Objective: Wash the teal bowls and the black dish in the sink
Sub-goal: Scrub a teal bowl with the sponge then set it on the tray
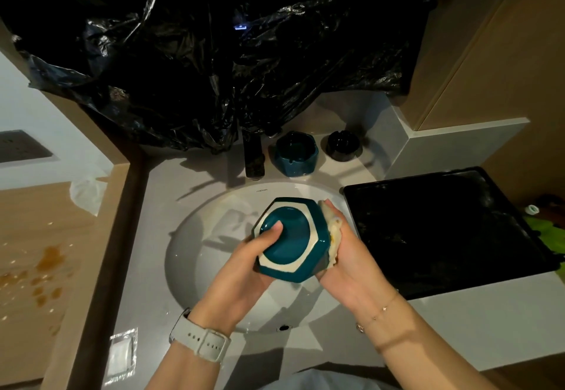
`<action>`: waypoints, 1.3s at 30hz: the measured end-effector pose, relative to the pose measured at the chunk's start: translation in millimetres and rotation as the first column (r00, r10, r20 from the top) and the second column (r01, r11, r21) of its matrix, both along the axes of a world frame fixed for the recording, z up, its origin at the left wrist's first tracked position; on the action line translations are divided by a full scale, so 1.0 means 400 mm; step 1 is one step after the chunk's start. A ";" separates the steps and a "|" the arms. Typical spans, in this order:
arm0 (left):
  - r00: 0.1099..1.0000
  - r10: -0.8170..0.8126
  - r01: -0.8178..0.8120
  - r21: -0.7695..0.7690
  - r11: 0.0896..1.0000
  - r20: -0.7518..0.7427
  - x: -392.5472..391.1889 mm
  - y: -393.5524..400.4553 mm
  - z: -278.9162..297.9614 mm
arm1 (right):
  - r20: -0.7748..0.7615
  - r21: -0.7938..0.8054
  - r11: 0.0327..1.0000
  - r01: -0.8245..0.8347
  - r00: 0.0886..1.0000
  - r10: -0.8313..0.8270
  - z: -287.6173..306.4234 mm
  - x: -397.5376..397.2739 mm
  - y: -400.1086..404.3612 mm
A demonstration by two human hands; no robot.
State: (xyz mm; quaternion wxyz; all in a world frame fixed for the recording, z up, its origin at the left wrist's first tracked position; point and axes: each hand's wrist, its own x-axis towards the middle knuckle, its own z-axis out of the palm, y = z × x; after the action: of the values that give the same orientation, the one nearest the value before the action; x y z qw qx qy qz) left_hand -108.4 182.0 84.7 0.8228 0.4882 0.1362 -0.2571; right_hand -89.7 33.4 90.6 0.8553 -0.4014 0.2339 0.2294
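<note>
Both grips are closed on one teal bowl [287, 240], which is held upside down over the white sink [195, 237]: the left hand [244, 264] is curled round its near-left side with the thumb on the base, while a pale sponge [331, 237] is pressed against its right wall by the right hand [345, 255]. A second teal bowl [295, 152] and the black dish [343, 144] are set apart on the grey surface [146, 267] behind the sink, beside the dark tap [253, 159]. A black tray [443, 230] is seen to the right

Glossy glazed teal bowl [290, 238]; crinkled shiny black plastic sheet [198, 53]; matt grey counter [159, 206].
</note>
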 end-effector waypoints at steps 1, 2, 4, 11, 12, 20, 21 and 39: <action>0.999 0.029 -0.031 -0.042 0.999 -0.039 0.001 0.001 0.000 | -0.013 -0.023 1.000 0.018 1.000 -0.018 -0.002 0.001 0.005; 0.995 0.060 -0.067 -0.083 0.994 -0.083 0.003 0.004 0.000 | -0.024 -0.038 0.999 0.039 0.999 -0.040 -0.006 0.002 0.008; 0.980 0.058 -0.105 -0.249 0.963 -0.190 0.010 0.019 -0.005 | -0.057 -0.012 0.998 0.065 0.996 -0.065 -0.015 0.007 0.005; 0.971 0.038 -0.142 -0.446 0.884 -0.235 0.032 -0.006 0.000 | -0.138 0.161 0.986 0.041 0.990 -0.019 -0.020 0.014 -0.063; 0.978 0.051 -0.134 -0.415 0.900 -0.205 0.039 -0.017 0.003 | -0.136 0.154 0.987 0.050 0.990 -0.029 -0.028 0.013 -0.080; 0.907 -0.324 0.178 0.451 0.875 0.269 0.124 -0.128 0.048 | 0.058 -0.065 0.925 0.375 0.926 -0.372 -0.065 0.012 -0.238; 0.848 -0.425 0.181 0.582 0.793 0.316 0.139 -0.149 0.039 | 0.094 -0.119 0.899 0.422 0.906 -0.413 -0.063 0.010 -0.262; 0.012 -0.949 -0.487 0.831 0.269 0.315 0.333 -0.428 -0.299 | 0.309 -0.444 0.748 0.494 0.868 -0.390 -0.090 0.030 -0.426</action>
State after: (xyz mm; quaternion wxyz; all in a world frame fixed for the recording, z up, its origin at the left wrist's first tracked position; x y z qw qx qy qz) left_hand 24.8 10.7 -34.7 0.1291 0.8756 -0.4605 0.0684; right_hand -77.5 -137.1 54.7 0.7668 -0.5658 0.2890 -0.0912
